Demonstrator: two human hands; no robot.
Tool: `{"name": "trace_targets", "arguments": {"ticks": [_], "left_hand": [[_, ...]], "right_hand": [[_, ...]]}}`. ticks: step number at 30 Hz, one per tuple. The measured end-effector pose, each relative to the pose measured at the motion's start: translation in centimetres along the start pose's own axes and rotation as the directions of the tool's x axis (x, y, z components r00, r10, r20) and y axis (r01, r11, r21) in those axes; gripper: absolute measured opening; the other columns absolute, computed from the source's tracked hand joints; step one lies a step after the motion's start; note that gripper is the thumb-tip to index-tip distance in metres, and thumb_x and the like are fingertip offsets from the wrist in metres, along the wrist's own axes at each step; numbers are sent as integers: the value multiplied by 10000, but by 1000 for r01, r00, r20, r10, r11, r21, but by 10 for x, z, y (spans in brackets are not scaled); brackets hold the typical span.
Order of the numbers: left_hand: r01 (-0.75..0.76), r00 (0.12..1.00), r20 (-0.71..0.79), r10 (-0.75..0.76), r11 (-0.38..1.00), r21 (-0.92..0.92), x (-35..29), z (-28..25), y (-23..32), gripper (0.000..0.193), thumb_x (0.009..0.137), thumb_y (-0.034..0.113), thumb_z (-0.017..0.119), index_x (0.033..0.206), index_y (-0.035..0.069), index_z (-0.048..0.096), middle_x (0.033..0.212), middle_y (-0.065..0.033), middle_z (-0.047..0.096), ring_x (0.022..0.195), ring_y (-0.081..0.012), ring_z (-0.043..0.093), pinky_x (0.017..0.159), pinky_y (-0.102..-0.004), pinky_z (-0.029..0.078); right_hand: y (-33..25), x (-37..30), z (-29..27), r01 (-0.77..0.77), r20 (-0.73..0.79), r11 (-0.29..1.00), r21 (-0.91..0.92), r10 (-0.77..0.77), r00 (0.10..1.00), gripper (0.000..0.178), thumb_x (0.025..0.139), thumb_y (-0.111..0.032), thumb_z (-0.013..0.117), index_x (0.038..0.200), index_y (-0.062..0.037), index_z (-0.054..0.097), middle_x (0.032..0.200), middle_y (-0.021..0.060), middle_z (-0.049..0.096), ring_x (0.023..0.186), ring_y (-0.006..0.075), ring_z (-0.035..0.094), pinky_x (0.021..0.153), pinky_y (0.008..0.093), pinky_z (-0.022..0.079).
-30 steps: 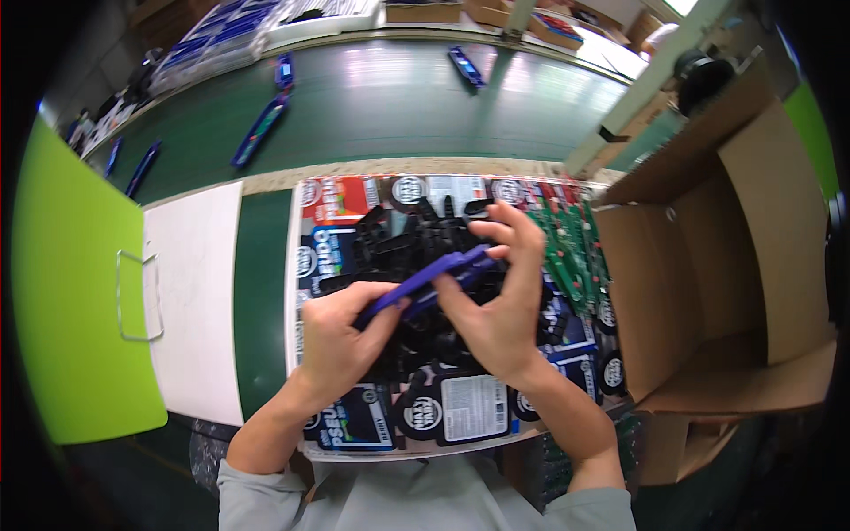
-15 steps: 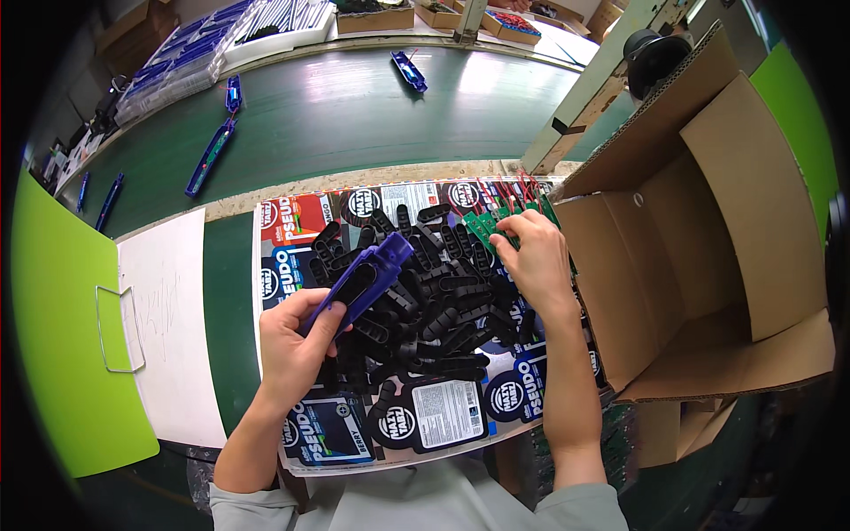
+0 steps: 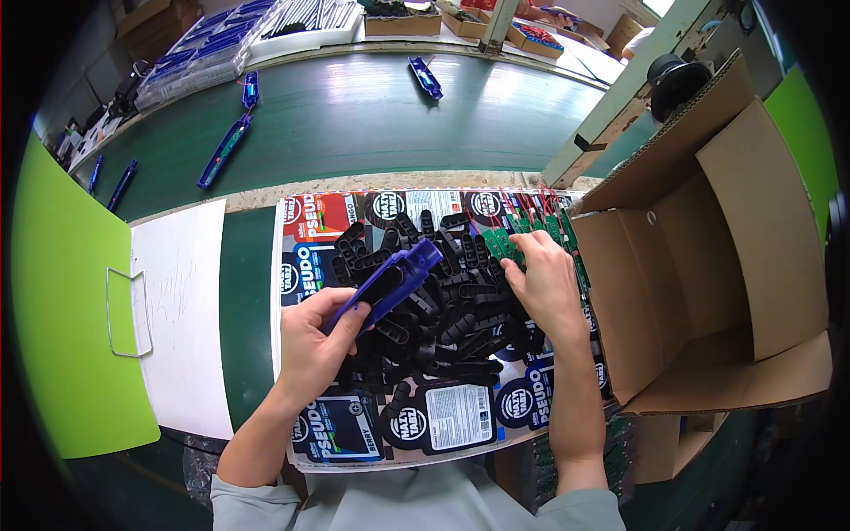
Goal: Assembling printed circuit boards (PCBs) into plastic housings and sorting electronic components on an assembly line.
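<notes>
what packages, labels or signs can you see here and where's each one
Printed sheet: flat under the pile of black parts, red, blue, black and white panels with round badges.
White label: near edge of the sheet, rectangular, on a black panel.
Cardboard box: right of the sheet, open, brown, on its side.
White paper: left of the sheet, plain with faint scribbles.
Green board: far left, bright green, wire handle.

We note a green conveyor belt point(image 3: 354, 115) under glare, a white sheet point(image 3: 181, 310), a lime panel point(image 3: 62, 310) left, an open cardboard box point(image 3: 708, 257) right.
</notes>
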State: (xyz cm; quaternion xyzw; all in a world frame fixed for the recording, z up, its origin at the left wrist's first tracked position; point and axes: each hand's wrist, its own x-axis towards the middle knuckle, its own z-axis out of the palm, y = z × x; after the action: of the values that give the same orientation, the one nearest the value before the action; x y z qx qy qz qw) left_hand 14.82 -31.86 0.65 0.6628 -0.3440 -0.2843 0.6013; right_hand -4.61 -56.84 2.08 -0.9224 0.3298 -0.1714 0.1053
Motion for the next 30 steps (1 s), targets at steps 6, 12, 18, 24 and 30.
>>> {"name": "trace_targets", "arguments": {"ticks": [6, 12, 18, 24, 30], "left_hand": [[-1, 1000, 7, 1, 1000, 22, 2, 1, 3, 152, 1049, 114, 682, 1107, -21, 719, 829, -45, 745, 580, -40, 600, 527, -192, 470], [8, 1000, -1, -8, 1000, -10, 1, 0, 2, 156, 1047, 119, 688, 1106, -21, 722, 825, -46, 744, 578, -38, 599, 523, -194, 469], [48, 998, -28, -50, 997, -56, -3, -1, 4, 137, 1009, 86, 719, 1086, -21, 755, 792, -37, 752, 583, -38, 609, 513, -212, 476], [51, 999, 17, -49, 995, -81, 0, -2, 8, 291, 1037, 112, 684, 1302, -8, 671, 848, -30, 714, 631, -51, 622, 551, -212, 483], [50, 985, 170, 5, 948, -316, 0, -5, 2, 452, 1135, 244, 513, 1534, 34, 478, 1046, -67, 704, 726, -64, 636, 584, -203, 488]], "right_hand": [[8, 3, -10, -35, 46, 991, 127, 29, 999, 290, 901, -57, 762, 1173, 29, 706, 1036, 211, 701, 966, 388, 707, 878, 471, 558], [14, 6, -16, -97, 38, 962, 254, 90, 995, 356, 908, -10, 700, 1262, 29, 685, 1022, 205, 728, 883, 355, 727, 791, 437, 571], [-9, 4, -19, -5, -387, 917, 400, 173, 906, 330, 922, 21, 690, 1252, 32, 681, 921, 96, 689, 752, 146, 648, 670, 303, 543], [-36, -14, -26, 105, -317, 520, 848, 338, 886, 123, 1014, -15, 673, 1125, 36, 689, 1008, 46, 724, 871, 78, 637, 781, 220, 504], [-61, -19, -15, 33, -60, 127, 991, 209, 976, 193, 1022, -8, 638, 1208, 33, 606, 999, 46, 658, 806, 68, 600, 716, 220, 500]]}}
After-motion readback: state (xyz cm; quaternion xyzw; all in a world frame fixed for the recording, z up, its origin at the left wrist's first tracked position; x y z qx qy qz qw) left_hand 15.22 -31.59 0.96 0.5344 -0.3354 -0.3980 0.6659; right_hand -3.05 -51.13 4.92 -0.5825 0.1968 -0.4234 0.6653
